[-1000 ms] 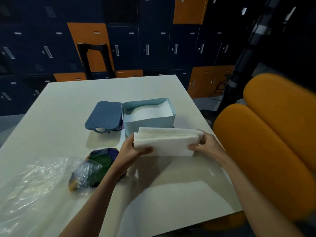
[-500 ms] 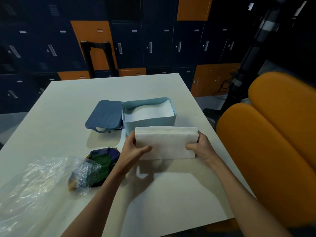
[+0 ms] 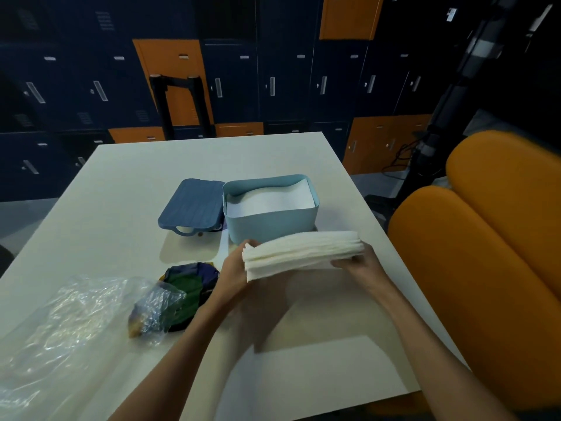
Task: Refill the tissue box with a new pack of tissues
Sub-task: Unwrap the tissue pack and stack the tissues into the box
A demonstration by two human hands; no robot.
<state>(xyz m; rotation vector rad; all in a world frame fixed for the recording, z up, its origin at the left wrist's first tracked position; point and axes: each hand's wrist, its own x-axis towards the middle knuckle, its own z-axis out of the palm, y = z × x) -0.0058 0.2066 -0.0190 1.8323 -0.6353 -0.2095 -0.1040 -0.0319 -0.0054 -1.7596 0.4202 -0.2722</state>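
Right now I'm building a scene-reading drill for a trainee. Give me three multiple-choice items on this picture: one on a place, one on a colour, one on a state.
1. Where is the dark blue lid relative to the tissue box?
A. closed on top of it
B. on the table, to its left
C. inside it

2. What colour is the tissue box?
A. light blue
B. orange
C. black

3. How is the tissue stack held?
A. it lies loose on the table
B. the left hand and right hand grip its two ends
C. one hand alone holds it

Answers:
1 B: the lid lies flat beside the open box.
2 A: its walls are pale blue, lighter than the lid.
3 B: a hand is at each end, lifting the stack just in front of the box.
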